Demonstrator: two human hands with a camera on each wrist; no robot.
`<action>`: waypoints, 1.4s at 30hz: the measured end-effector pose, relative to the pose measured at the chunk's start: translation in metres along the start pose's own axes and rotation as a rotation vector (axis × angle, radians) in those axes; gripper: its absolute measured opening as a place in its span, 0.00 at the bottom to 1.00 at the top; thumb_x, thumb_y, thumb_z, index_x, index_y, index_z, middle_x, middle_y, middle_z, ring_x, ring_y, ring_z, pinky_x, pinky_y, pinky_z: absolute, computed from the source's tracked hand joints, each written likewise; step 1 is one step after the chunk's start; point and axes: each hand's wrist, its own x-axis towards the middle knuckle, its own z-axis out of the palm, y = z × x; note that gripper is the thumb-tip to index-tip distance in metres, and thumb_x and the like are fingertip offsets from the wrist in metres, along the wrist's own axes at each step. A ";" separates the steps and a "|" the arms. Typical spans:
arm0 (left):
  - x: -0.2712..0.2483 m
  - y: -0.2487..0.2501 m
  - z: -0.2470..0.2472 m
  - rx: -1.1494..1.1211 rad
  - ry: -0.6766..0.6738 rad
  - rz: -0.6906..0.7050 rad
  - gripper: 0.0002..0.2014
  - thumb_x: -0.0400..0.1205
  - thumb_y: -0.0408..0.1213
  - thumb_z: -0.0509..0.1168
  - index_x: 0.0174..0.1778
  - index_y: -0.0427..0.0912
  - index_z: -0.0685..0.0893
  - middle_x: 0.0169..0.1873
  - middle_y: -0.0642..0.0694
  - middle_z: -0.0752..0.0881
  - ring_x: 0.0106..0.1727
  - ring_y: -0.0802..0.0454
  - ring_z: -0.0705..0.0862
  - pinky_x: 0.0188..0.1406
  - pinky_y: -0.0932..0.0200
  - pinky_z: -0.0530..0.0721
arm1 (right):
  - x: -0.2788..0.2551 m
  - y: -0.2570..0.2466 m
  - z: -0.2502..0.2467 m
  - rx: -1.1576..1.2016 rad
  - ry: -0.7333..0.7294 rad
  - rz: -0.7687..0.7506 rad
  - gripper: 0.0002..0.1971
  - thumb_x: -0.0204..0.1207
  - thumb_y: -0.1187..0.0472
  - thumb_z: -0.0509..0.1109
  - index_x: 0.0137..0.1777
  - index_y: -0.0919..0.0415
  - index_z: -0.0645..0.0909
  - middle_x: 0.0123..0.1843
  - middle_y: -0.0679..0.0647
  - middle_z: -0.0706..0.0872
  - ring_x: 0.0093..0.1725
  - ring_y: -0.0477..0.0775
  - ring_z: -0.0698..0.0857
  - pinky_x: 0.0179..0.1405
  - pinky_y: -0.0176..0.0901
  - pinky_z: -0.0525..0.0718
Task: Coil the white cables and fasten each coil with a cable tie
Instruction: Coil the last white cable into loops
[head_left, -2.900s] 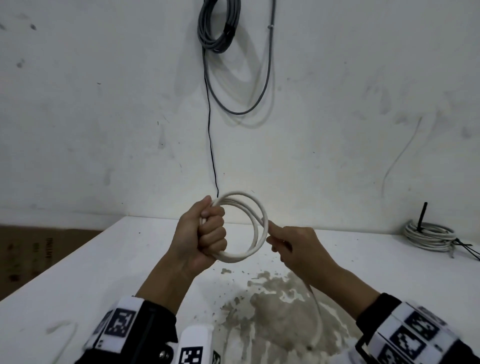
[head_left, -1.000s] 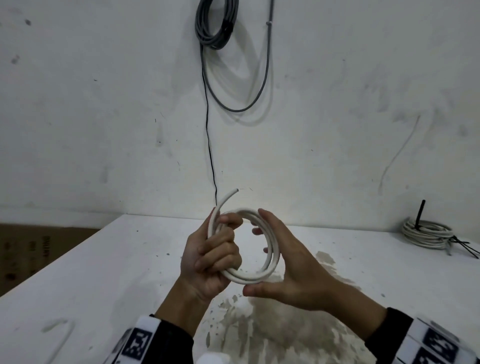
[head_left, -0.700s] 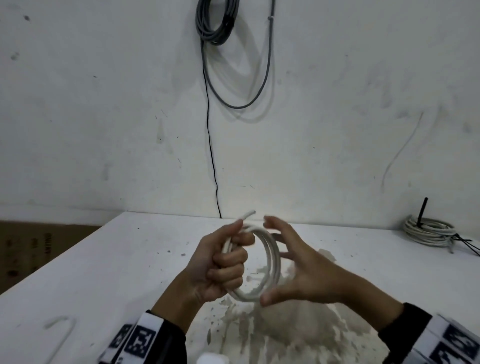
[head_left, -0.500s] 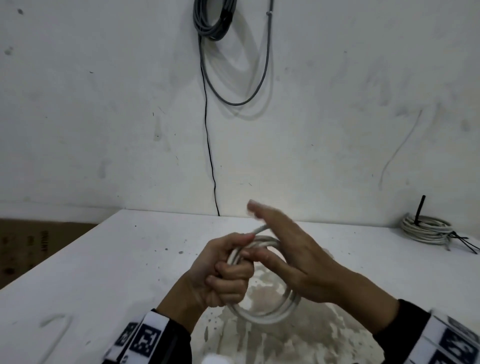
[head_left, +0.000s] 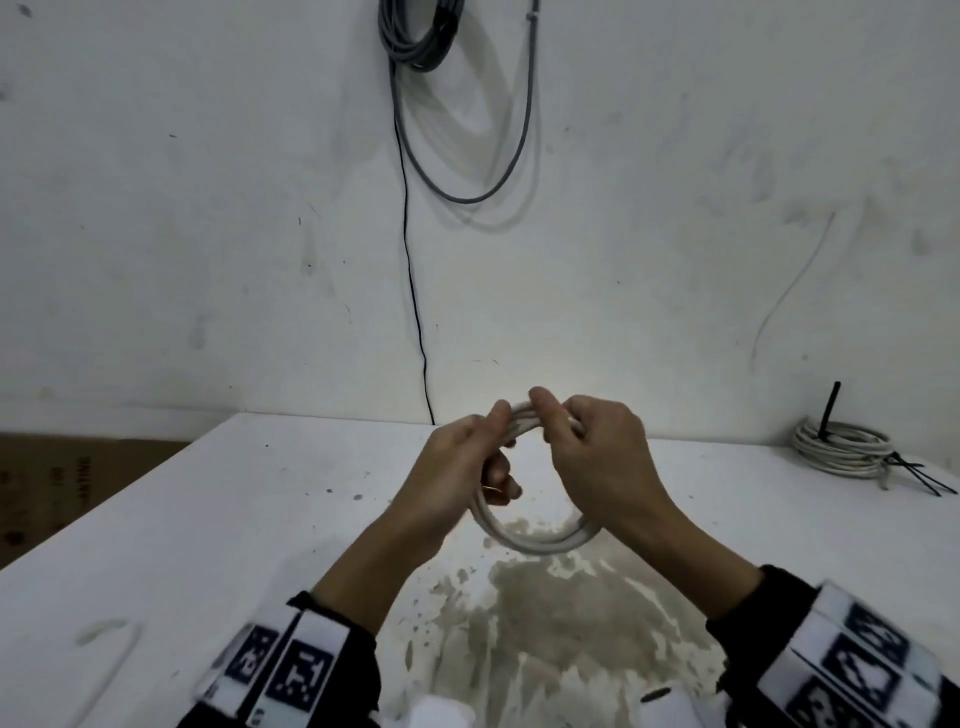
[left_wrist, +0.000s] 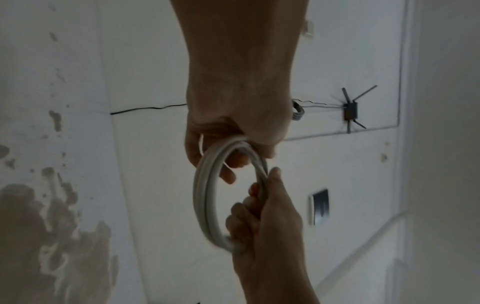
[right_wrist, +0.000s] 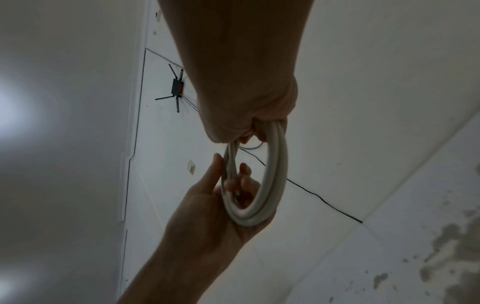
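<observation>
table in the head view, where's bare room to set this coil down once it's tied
The left half of the table, between its left edge and the left hand, is bare. So is the stretch between the right hand and the tied bundle at far right. That corner is crowded; the flaked patch lies under the coil.

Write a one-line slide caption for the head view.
Both hands grip a white cable coil above the table.

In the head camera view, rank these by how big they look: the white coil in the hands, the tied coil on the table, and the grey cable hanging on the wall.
1. grey cable, largest.
2. white coil and tied coil: they look alike, and the held one is nearer and partly hidden, so no ranking.
</observation>
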 end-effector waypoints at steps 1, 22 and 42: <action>-0.002 0.000 0.005 0.063 0.071 0.037 0.20 0.84 0.52 0.54 0.43 0.39 0.81 0.21 0.50 0.74 0.25 0.55 0.82 0.40 0.53 0.83 | 0.000 0.001 0.002 -0.002 0.031 0.022 0.28 0.80 0.48 0.62 0.27 0.73 0.74 0.19 0.54 0.70 0.21 0.49 0.67 0.22 0.35 0.65; -0.013 -0.002 -0.014 -0.672 -0.038 -0.199 0.20 0.85 0.47 0.52 0.29 0.41 0.70 0.13 0.54 0.62 0.11 0.61 0.61 0.14 0.67 0.61 | -0.015 0.013 0.026 -0.053 -0.117 -0.114 0.18 0.83 0.56 0.58 0.31 0.58 0.65 0.20 0.49 0.66 0.22 0.49 0.68 0.20 0.34 0.63; -0.033 0.000 -0.053 -0.227 0.112 -0.004 0.14 0.88 0.35 0.49 0.44 0.36 0.78 0.24 0.51 0.67 0.17 0.57 0.63 0.19 0.63 0.68 | -0.007 -0.020 0.049 0.022 -0.222 -0.197 0.14 0.82 0.63 0.62 0.35 0.70 0.75 0.21 0.50 0.68 0.25 0.49 0.68 0.23 0.31 0.64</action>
